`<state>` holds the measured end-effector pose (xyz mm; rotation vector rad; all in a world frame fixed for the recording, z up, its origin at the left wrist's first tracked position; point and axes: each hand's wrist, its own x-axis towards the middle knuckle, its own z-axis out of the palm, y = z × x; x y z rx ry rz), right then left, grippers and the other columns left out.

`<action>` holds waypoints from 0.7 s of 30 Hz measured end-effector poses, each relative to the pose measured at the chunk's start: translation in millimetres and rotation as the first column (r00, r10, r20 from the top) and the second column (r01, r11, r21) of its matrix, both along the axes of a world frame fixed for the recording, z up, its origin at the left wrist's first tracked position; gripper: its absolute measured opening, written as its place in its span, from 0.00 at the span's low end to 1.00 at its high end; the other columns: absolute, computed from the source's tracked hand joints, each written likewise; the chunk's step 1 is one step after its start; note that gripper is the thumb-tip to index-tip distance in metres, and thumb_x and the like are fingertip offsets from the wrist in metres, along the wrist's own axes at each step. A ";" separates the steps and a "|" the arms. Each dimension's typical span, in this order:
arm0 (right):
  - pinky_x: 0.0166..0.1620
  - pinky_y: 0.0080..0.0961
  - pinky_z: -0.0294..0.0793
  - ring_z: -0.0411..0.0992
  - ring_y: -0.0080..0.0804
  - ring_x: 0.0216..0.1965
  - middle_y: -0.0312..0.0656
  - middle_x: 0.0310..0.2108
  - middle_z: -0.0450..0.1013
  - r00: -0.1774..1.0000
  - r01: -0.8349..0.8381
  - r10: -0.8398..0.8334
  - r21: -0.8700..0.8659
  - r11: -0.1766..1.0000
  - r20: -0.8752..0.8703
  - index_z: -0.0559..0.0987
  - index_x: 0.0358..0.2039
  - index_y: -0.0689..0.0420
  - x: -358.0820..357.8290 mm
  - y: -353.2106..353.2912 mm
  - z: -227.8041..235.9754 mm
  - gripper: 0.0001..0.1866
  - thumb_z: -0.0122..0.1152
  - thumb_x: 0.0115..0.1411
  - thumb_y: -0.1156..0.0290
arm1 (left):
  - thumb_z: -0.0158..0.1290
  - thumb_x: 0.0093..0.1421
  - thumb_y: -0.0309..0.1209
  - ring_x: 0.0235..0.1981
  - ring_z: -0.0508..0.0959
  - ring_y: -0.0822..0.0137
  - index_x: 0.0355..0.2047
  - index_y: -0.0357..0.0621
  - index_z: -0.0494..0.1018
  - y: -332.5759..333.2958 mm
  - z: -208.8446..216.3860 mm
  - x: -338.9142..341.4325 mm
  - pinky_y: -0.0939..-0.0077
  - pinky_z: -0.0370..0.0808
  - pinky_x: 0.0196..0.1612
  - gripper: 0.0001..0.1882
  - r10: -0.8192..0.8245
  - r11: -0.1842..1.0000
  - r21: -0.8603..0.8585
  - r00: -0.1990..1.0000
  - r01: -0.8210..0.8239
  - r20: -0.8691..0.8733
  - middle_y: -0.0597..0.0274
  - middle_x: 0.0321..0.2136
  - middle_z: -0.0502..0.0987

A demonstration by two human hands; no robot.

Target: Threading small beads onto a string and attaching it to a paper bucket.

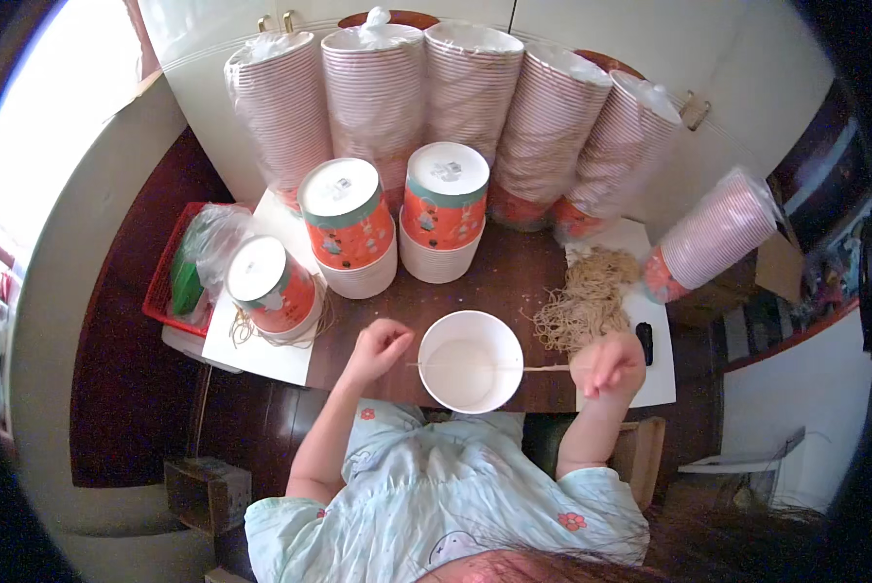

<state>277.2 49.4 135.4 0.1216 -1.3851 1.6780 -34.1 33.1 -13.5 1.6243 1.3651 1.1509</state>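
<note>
A white paper bucket (470, 389) stands open end up at the front edge of the table, between my hands. A thin tan cord (547, 368) stretches across it and sticks out a little on its left side. My right hand (609, 367) is closed on the cord's right end. Left of the bucket, my left hand (378, 348) is curled with its fingers together, close to the cord's short left end; whether it grips anything is hidden. A tangled pile of tan cords (587, 301) lies beyond my right hand.
Upside-down orange-and-green printed buckets (347, 228) stand in stacks on the brown table (523, 267). Tall plastic-wrapped bucket stacks (373, 97) line the back; another wrapped stack (713, 233) leans at right. A black object (644, 343) lies near the right edge. A red basket (169, 282) is left.
</note>
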 end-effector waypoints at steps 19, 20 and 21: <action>0.36 0.23 0.67 0.67 0.27 0.31 0.43 0.36 0.66 0.795 0.414 -0.432 0.140 0.900 0.426 0.74 0.23 0.61 -23.4 -17.6 -29.9 0.14 0.51 0.56 0.63 | 0.48 0.48 0.34 0.27 0.75 0.54 0.25 0.43 0.70 73.5 48.0 66.0 0.61 0.71 0.29 0.08 -0.406 0.865 -0.028 0.667 0.501 -0.624 0.55 0.23 0.74; 0.33 0.22 0.68 0.69 0.26 0.29 0.44 0.34 0.67 0.822 0.377 -0.338 0.005 0.926 0.458 0.73 0.21 0.61 -25.8 -18.3 -35.9 0.17 0.50 0.57 0.60 | 0.49 0.48 0.33 0.25 0.75 0.54 0.24 0.41 0.70 69.1 49.3 57.9 0.62 0.71 0.29 0.08 -0.352 0.911 -0.036 0.729 0.411 -0.587 0.54 0.22 0.74; 0.29 0.20 0.68 0.69 0.26 0.24 0.42 0.32 0.68 0.797 0.363 -0.275 -0.063 0.930 0.538 0.74 0.23 0.62 -28.0 -17.2 -42.8 0.15 0.50 0.58 0.64 | 0.49 0.48 0.33 0.25 0.75 0.54 0.24 0.41 0.70 61.5 51.9 49.6 0.62 0.71 0.29 0.08 -0.351 0.911 -0.037 0.727 0.411 -0.590 0.54 0.22 0.74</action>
